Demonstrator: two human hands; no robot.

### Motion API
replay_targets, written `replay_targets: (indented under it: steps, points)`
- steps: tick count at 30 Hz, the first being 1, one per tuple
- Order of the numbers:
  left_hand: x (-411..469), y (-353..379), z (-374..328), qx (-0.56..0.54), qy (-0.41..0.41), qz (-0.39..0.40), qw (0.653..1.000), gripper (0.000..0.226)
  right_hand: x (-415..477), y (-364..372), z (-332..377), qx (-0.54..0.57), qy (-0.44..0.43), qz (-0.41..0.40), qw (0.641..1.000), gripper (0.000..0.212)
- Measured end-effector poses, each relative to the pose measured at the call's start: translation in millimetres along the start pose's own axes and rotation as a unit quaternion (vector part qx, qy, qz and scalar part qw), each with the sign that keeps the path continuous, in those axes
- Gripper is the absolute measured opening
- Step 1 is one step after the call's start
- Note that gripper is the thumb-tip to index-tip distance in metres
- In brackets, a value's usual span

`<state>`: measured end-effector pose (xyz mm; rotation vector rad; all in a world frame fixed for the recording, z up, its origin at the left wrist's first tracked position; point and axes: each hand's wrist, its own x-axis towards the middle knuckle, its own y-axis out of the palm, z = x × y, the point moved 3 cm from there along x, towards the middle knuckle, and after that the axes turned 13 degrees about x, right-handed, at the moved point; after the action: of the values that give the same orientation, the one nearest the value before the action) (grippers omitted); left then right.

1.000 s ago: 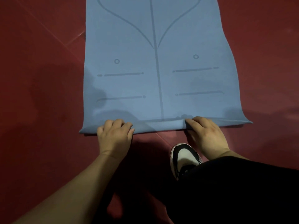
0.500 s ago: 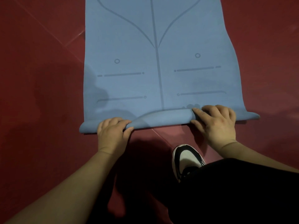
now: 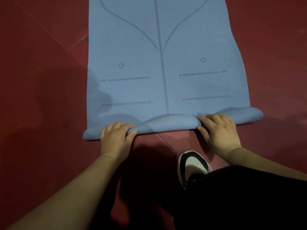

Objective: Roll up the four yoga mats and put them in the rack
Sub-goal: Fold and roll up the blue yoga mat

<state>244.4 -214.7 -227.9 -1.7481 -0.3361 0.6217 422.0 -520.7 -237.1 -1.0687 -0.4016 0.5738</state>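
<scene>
Left hand (image 3: 116,138), right hand (image 3: 219,130) gripping rolled edge — yoga mat (image 3: 182,39) lengthwise away

This looks like an exercise room. A blue yoga mat (image 3: 166,63) lies on a dark red tiled floor (image 3: 41,80), and the person wears a sports shoe (image 3: 191,166).

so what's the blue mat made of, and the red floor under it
The blue yoga mat looks like soft matte foam or rubber: its near end curls thickly without creasing. The dark red floor looks like glossy tile: faint sheen, thin joint lines.
</scene>
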Motion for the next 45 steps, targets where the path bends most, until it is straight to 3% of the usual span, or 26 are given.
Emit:
replay_targets:
  steps: [6,9,11,15,19,23,27,30,34,37,39,42,45]
  points:
    - [4,-11,5,-0.008,0.008,0.021,1.000,0.019,12,-8,0,0.009,-0.013,0.067,0.998,0.046]
    - [-2,-13,20,-0.001,0.017,0.070,0.997,0.036,13,-14,7,0.061,-0.025,0.153,0.986,0.050]
    - [-8,-14,29,0.006,0.032,0.099,0.995,0.042,10,-15,12,0.110,0.016,0.183,0.977,0.041]
    - [-11,-13,33,-0.010,0.019,0.107,0.994,0.018,7,-4,13,0.145,0.079,0.229,0.959,0.031]
    - [-1,-8,31,-0.057,-0.024,0.105,0.993,0.013,15,-1,11,0.146,0.091,0.232,0.957,0.030]
    - [-2,-4,28,-0.048,-0.060,0.048,0.996,0.014,14,3,9,0.129,0.073,0.212,0.966,0.035]
    - [-14,0,19,0.000,-0.052,-0.014,0.999,0.008,18,2,5,0.153,0.030,0.136,0.978,0.037]
    - [-25,4,19,0.039,-0.029,-0.050,0.998,0.027,26,4,5,0.138,0.010,0.140,0.980,0.039]
    - [-29,4,31,0.056,0.053,-0.031,0.997,0.051,29,5,7,0.111,-0.022,0.141,0.983,0.032]
    - [-18,2,32,0.066,0.061,-0.017,0.996,0.056,17,6,18,0.048,-0.090,0.057,0.993,0.023]
    - [-8,1,29,0.069,0.048,0.000,0.996,0.058,8,6,24,0.023,-0.088,0.015,0.996,0.030]
    - [5,2,29,0.054,0.040,0.041,0.997,0.062,-5,4,21,0.031,-0.065,0.032,0.997,0.042]
    - [9,1,30,0.031,0.023,0.039,0.999,0.045,-11,5,15,0.045,-0.079,0.056,0.994,0.052]
